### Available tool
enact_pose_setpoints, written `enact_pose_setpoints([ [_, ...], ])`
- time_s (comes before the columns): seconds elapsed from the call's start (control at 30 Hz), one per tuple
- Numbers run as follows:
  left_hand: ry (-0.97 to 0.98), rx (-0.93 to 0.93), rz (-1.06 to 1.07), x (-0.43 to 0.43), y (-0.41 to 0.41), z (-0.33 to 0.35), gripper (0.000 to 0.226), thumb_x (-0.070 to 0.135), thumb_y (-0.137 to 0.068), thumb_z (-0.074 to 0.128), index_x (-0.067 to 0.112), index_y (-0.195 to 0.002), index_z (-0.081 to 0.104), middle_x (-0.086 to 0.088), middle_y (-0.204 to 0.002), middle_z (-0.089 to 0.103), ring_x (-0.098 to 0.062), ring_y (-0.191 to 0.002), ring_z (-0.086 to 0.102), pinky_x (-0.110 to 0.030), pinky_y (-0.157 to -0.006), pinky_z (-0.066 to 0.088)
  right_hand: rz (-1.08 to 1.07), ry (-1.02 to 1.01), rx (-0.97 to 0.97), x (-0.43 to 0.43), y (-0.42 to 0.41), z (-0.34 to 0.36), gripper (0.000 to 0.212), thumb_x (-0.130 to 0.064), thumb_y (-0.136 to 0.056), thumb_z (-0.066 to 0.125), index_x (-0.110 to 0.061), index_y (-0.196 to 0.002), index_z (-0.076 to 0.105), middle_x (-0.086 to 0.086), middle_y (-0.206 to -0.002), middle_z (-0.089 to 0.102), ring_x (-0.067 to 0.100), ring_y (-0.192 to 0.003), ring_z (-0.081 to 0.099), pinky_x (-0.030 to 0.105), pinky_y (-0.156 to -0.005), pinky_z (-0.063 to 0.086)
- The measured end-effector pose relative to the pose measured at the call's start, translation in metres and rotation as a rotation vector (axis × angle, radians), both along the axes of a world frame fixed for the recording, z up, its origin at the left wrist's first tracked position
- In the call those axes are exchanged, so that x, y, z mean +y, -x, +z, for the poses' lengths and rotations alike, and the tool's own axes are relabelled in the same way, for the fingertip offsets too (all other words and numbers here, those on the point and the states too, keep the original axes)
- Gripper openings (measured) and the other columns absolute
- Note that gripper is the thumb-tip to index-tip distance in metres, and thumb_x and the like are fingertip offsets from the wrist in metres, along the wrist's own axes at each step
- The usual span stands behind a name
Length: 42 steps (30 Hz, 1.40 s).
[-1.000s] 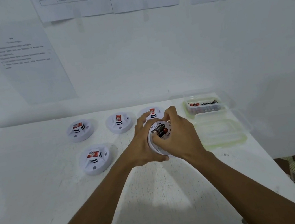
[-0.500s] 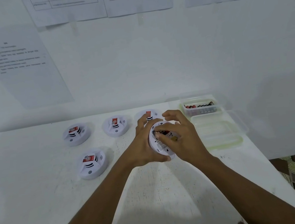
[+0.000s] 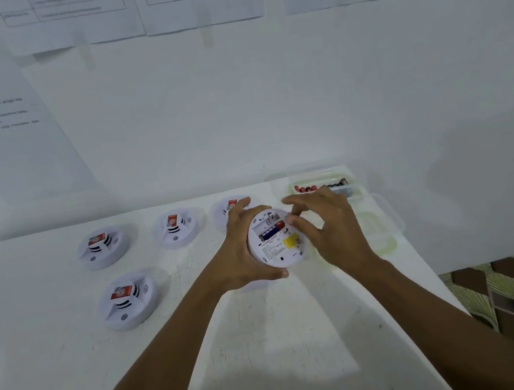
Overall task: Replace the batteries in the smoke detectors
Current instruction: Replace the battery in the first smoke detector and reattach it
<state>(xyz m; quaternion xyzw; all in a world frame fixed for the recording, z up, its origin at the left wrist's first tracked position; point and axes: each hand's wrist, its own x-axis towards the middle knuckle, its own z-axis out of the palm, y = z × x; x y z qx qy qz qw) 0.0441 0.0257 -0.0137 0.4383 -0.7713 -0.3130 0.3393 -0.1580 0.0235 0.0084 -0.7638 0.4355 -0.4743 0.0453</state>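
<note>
The step in hand looks like the battery swap on one unit. The left hand (image 3: 244, 253) grips a smoke detector (image 3: 277, 241) by its rim, fingers curled over the far edge and thumb at the near edge. It holds the detector over the table (image 3: 269, 341) with its back tilted up toward the camera. The battery bay is uncovered, and a battery (image 3: 272, 230) with a blue body and a red end lies in it. Below it on the same back sits a yellow sticker (image 3: 291, 242). The right hand (image 3: 337, 233) is just right of the detector, thumb and first finger bent in toward the battery's red end. The tips are blurred, so I cannot tell whether they pinch the battery, merely touch it, or hold nothing.

Left of the held detector, four other detectors (image 3: 126, 299) rest face up on the table, the nearest partly hidden behind the left hand. Beyond the held detector and to its right stands a clear box of batteries (image 3: 323, 185). Just right of the detector, behind the right hand, lies an empty clear tub (image 3: 384, 229).

Whether this battery is going out or coming in cannot be judged from here. Either way, the next move calls for a steady left grip while the right fingertips work the battery's end — prising it up off its contact, or pressing it down flat.
</note>
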Motion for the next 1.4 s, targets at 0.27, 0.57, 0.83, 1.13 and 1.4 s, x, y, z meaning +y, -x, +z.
enact_pose_setpoints([
  [0.27,-0.030,-0.006,0.041,-0.007,0.004,-0.002,0.107,0.040,-0.046,0.091,0.041,-0.134,0.029,0.043,-0.137,0.008,-0.012,-0.145,0.014,-0.036,-0.119,0.025,-0.141,-0.484,0.090,-0.030,0.059,-0.001,0.007,-0.028,-0.088,0.070,-0.026,-0.081,0.072,-0.012,-0.076,0.072,0.001,-0.071,0.066,0.022,-0.068,0.050],
  [0.57,0.006,-0.016,0.058,-0.012,0.013,-0.007,0.101,0.043,-0.047,0.090,0.049,-0.128,0.030,0.051,-0.132,0.009,-0.007,-0.145,0.007,-0.023,-0.113,0.015,-0.050,-0.816,0.262,-0.044,0.066,-0.007,0.011,-0.023,-0.092,0.062,-0.031,-0.087,0.066,-0.014,-0.077,0.073,0.003,-0.084,0.069,0.026,-0.076,0.052],
  [0.83,-0.002,0.004,0.057,-0.015,0.023,-0.003,0.110,0.046,-0.045,0.090,0.029,-0.138,0.033,0.008,-0.149,0.018,0.007,-0.140,0.005,0.002,-0.105,0.011,0.104,-0.550,-0.076,-0.012,0.044,0.017,0.021,-0.007,-0.092,0.061,-0.026,-0.092,0.069,-0.015,-0.094,0.069,-0.003,-0.082,0.063,0.009,-0.068,0.048],
  [1.13,0.064,0.029,0.054,-0.017,0.034,-0.004,0.102,0.061,-0.043,0.083,0.057,-0.128,0.028,0.014,-0.149,0.020,-0.015,-0.146,0.011,-0.008,-0.110,0.014,0.013,-0.537,-0.208,0.001,0.017,0.015,0.018,-0.004,-0.090,0.063,-0.018,-0.093,0.074,-0.007,-0.100,0.068,0.008,-0.095,0.065,0.023,-0.077,0.055],
  [1.4,0.061,0.031,0.087,-0.018,0.036,-0.005,0.104,0.066,-0.042,0.081,0.071,-0.126,0.018,-0.005,-0.153,0.023,-0.022,-0.143,0.023,-0.039,-0.117,0.028,-0.013,-0.737,-0.364,0.006,0.006,0.027,0.021,-0.005,-0.093,0.057,-0.021,-0.093,0.071,-0.014,-0.092,0.065,-0.002,-0.088,0.061,0.015,-0.072,0.051],
])
